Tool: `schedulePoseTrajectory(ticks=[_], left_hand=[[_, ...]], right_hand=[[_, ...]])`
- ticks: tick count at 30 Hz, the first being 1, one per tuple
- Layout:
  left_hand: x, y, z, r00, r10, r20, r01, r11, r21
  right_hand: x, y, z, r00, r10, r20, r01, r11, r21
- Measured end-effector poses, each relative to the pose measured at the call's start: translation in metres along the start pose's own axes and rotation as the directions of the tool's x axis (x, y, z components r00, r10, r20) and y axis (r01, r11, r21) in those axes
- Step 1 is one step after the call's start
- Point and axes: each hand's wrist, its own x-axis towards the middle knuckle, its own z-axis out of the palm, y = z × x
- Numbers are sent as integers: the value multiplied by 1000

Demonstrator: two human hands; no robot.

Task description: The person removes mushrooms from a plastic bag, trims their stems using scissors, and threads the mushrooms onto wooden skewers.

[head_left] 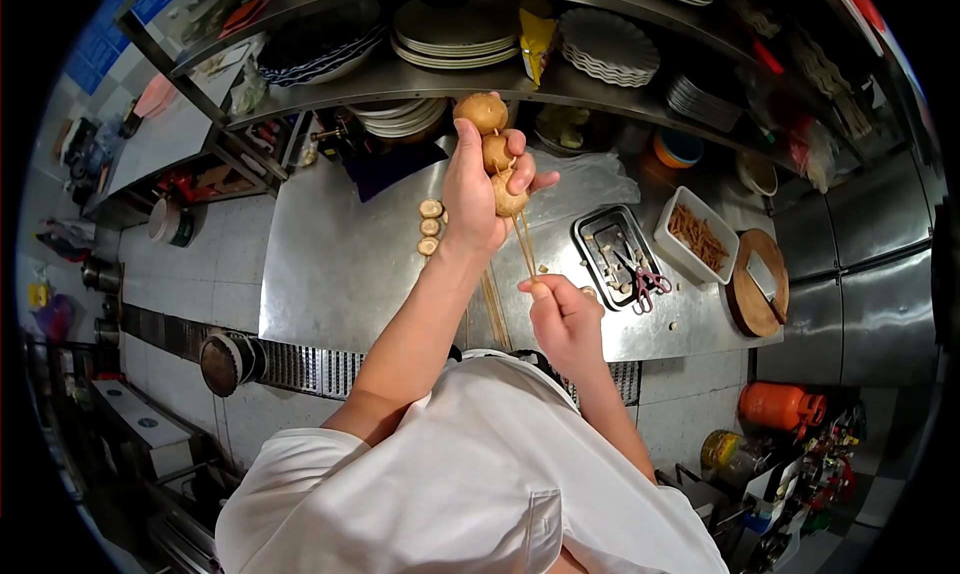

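Observation:
Three brown mushrooms are lined up on two thin wooden skewers above the metal table. My left hand is closed around the mushrooms, its fingertips across the lower two. Lower down, my right hand pinches the bottom ends of the skewers. Beside my left wrist, a short row of mushrooms rests on the table, pale undersides up. Loose wooden skewers lie on the tabletop between my forearms. To the right, a black tray contains small pale pieces, and pink-handled scissors lie across its edge.
A white tub of brown strips stands right of the tray. Past it, a cleaver lies on a round wooden board. Overhead metal shelves bear stacked plates. An orange gas cylinder is on the floor at right.

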Motion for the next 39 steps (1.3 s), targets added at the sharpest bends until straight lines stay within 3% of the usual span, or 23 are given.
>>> schedulePoseTrajectory(ticks=[1, 2, 10, 13, 15, 19, 21, 26, 27, 28, 29, 31, 33, 35, 39], left_hand=[[0, -1, -1, 1000, 0, -1, 0, 1000, 0], [0, -2, -3, 1000, 7, -2, -7, 1000, -9], [2, 0, 0, 999, 7, -44, -7, 1000, -2], [6, 3, -1, 997, 34, -66, -35, 999, -7], [5, 5, 0, 999, 12, -44, -12, 1000, -9], [10, 2, -8, 999, 7, -31, -8, 999, -44], [9, 5, -6, 999, -3, -32, 1, 999, -43], [13, 5, -8, 1000, -7, 14, 8, 998, -66], [14, 5, -10, 999, -7, 33, 10, 997, -77], [14, 6, -10, 999, -7, 34, 10, 997, -76], [14, 7, -9, 998, 18, 57, -14, 997, -70], [10, 13, 2, 996, 48, 78, -43, 997, -64], [8, 15, 19, 1000, 15, -26, -17, 998, -63], [9, 16, 18, 999, -9, -37, 7, 998, -67], [10, 19, 8, 1000, -10, -8, 10, 1000, -23]], right_hand=[[-1, -1, 6, 972, -224, -66, 185, 910, -370], [-1, -5, 12, 937, -334, -102, 245, 837, -489], [-7, -6, 14, 908, -378, -180, 225, 803, -551], [-10, -4, 10, 930, -309, -197, 179, 852, -492], [-10, -7, 7, 983, -106, -148, 69, 969, -237], [-9, -10, -4, 1000, 11, -24, -12, 999, -34], [-6, -7, -15, 952, 227, 203, -289, 884, 368], [-6, 0, -12, 938, 200, 282, -328, 775, 540], [-8, 2, -4, 983, 143, 112, -171, 931, 322], [-10, 3, 1, 999, 33, -42, -31, 998, 53], [-12, 0, 3, 998, 32, -45, -30, 998, 53], [-15, -9, 6, 987, -78, -144, 53, 984, -171], [-15, -13, 3, 987, -86, -136, 55, 973, -222], [-15, -19, 3, 976, -154, -153, 94, 935, -342], [-18, -23, 5, 975, -177, -135, 111, 913, -392]])
